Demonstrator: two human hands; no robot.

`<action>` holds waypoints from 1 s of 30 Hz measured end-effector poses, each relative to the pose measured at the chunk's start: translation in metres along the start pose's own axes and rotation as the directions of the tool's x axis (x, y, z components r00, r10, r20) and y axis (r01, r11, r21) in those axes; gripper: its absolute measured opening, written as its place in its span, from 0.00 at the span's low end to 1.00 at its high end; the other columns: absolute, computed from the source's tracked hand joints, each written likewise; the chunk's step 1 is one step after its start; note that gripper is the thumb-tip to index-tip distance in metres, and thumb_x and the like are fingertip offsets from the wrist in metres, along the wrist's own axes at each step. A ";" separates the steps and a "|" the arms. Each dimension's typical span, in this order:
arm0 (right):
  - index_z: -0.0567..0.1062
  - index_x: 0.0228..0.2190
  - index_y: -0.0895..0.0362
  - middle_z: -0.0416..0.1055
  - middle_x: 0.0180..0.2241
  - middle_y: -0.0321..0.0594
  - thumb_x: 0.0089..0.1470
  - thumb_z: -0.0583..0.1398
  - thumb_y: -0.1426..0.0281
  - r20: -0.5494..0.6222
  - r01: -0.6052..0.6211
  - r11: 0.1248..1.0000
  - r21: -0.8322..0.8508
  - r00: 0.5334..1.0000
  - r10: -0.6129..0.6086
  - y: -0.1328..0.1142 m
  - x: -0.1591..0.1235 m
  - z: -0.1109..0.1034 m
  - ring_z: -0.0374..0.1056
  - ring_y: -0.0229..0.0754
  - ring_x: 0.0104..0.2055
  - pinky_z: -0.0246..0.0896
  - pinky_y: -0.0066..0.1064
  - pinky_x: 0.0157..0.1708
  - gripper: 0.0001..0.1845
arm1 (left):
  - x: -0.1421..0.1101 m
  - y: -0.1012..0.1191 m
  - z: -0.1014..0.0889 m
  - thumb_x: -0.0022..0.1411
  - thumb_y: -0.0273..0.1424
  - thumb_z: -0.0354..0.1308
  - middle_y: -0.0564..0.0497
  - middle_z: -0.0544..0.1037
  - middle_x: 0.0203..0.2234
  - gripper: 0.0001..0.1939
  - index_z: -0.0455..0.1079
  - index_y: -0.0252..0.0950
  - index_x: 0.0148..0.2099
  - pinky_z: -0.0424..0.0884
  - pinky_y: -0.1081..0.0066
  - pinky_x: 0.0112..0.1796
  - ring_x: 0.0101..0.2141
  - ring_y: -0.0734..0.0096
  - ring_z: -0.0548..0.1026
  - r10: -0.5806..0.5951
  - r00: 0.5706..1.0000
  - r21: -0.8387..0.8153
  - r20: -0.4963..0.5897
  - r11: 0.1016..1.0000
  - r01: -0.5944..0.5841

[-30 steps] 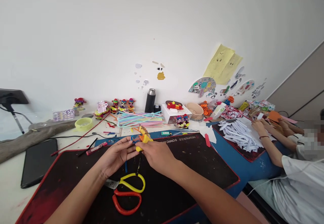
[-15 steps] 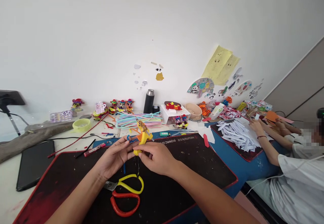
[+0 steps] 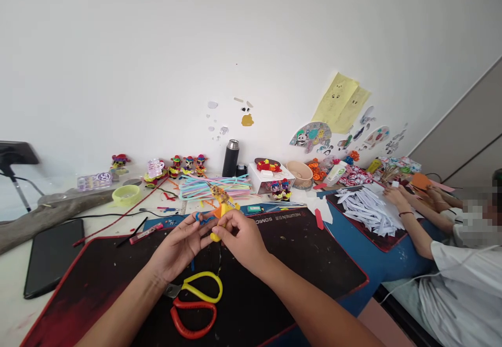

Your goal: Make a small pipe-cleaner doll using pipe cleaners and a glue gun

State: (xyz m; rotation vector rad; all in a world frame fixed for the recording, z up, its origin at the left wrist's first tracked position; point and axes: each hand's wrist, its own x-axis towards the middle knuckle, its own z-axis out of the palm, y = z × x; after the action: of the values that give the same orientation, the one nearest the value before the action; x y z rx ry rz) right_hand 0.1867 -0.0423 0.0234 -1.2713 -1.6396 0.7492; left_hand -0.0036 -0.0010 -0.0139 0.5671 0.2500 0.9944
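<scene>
Right hand has curled higher, fingers closed on the yellow glue gun, barrel slanting up-left, away; half-curled left hand pinches a blue strand. Pale-green bowl: contents unclear.

Glue gun above mat, scissors on it, tablet left, pipe cleaners behind, paper strips right

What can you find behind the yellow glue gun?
Behind the glue gun, pastel stems show on both sides of its tip. What its body and the right hand cover cannot be seen.
</scene>
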 end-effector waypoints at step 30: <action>0.77 0.39 0.56 0.80 0.35 0.38 0.48 0.76 0.56 0.272 -0.380 0.423 0.823 0.916 0.294 0.044 0.013 0.005 0.75 0.39 0.29 0.66 0.24 0.20 0.24 | -0.006 0.026 0.007 0.61 0.32 0.75 0.40 0.85 0.53 0.09 0.79 0.36 0.40 0.83 0.58 0.50 0.53 0.45 0.83 0.089 0.984 0.486 -0.156 0.874 -0.002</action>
State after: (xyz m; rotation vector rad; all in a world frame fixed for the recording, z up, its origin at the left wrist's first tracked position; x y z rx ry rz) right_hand 0.1997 -0.0174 -0.0132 -0.7780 -0.7685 1.6547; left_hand -0.0227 0.0024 0.0060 0.9479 0.6580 1.0320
